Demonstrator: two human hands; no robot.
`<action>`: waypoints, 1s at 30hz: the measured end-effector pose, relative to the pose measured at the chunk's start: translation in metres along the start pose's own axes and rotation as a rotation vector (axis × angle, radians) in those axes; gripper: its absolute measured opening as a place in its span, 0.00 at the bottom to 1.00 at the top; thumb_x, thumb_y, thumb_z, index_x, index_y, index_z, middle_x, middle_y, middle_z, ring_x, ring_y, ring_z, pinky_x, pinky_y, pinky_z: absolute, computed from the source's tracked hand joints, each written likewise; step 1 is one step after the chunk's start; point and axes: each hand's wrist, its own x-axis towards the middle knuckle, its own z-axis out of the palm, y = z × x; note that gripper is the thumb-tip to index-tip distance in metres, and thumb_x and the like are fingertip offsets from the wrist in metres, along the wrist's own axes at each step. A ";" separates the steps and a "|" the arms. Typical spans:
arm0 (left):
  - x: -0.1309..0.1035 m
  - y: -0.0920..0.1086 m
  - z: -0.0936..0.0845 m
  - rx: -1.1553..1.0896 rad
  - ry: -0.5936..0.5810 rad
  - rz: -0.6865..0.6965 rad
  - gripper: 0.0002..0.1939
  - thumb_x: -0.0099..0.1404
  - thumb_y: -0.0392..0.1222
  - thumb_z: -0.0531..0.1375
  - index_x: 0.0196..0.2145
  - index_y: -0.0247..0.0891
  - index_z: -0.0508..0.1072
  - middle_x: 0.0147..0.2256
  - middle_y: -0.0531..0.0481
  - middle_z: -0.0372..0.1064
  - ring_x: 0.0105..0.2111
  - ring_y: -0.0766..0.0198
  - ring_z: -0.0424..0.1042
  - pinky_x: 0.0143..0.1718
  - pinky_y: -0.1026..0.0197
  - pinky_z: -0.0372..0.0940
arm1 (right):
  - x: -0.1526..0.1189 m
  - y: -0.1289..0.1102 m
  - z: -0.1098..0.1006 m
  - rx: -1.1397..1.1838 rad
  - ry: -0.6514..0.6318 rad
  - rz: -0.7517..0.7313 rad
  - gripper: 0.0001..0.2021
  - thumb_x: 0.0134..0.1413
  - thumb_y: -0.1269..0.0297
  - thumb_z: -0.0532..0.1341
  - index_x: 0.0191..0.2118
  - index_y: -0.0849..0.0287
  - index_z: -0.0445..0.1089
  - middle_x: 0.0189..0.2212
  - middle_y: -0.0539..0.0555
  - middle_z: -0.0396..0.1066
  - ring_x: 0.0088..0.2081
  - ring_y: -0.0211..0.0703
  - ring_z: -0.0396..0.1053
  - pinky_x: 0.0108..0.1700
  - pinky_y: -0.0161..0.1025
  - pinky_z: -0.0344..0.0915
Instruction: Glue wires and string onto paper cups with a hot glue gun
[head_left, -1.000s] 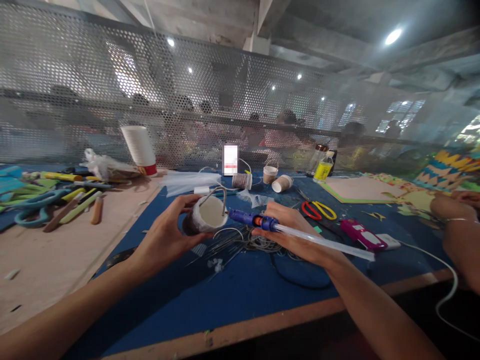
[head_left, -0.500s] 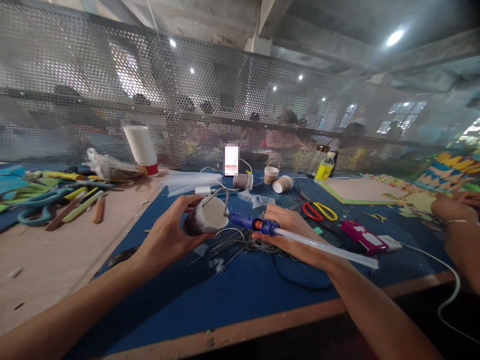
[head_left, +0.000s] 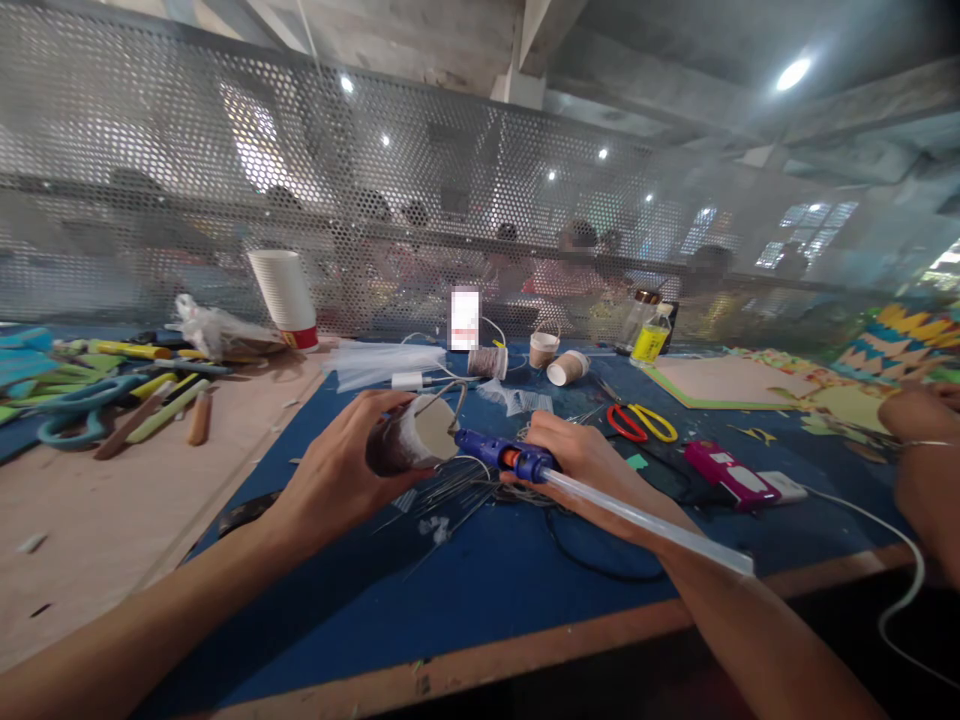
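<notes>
My left hand (head_left: 330,455) wraps round a small paper cup (head_left: 401,440), tilted so its pale open end faces right. A thin cord or wire handle (head_left: 459,400) rises from the cup's rim. In my right hand (head_left: 574,455) is a blue hot glue gun (head_left: 480,448), its nozzle at the right edge of the cup; whether it touches I cannot tell. A long clear glue stick (head_left: 652,520) runs out of the gun's back toward the lower right. Below both hands lie loose thin wires (head_left: 450,495) on the blue tabletop.
Scissors with red and yellow handles (head_left: 641,422) and a magenta device (head_left: 727,475) with a white cable lie at right. Two small cups (head_left: 568,368) and a cord spool (head_left: 487,362) stand behind. Stacked paper cups (head_left: 285,295) and blue scissors (head_left: 86,410) are left. Another person's hand (head_left: 919,415) is far right.
The cup has turned slightly in my left hand, its opening facing more to the right. The glue gun has shifted a little left and its glue stick tilts lower.
</notes>
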 end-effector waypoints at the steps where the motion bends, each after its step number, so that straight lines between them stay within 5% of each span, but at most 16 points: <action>1: 0.000 0.000 0.000 0.000 -0.003 0.000 0.34 0.54 0.54 0.69 0.56 0.46 0.63 0.50 0.42 0.70 0.49 0.44 0.72 0.50 0.42 0.68 | 0.000 0.000 0.000 0.008 0.005 -0.001 0.11 0.65 0.61 0.58 0.32 0.59 0.65 0.33 0.52 0.65 0.31 0.36 0.63 0.32 0.34 0.57; 16: 0.001 0.008 -0.006 0.056 -0.072 0.041 0.30 0.61 0.50 0.65 0.56 0.44 0.58 0.51 0.43 0.66 0.51 0.48 0.69 0.51 0.45 0.66 | -0.001 -0.002 0.000 -0.002 0.018 0.000 0.07 0.64 0.64 0.59 0.34 0.60 0.67 0.35 0.53 0.65 0.31 0.37 0.64 0.33 0.35 0.59; 30: -0.001 -0.001 0.001 0.052 -0.021 0.056 0.33 0.57 0.54 0.68 0.56 0.44 0.62 0.51 0.42 0.68 0.51 0.46 0.70 0.51 0.44 0.67 | -0.001 -0.002 0.002 -0.023 0.021 -0.003 0.09 0.64 0.62 0.60 0.32 0.59 0.65 0.33 0.51 0.63 0.31 0.37 0.64 0.33 0.35 0.58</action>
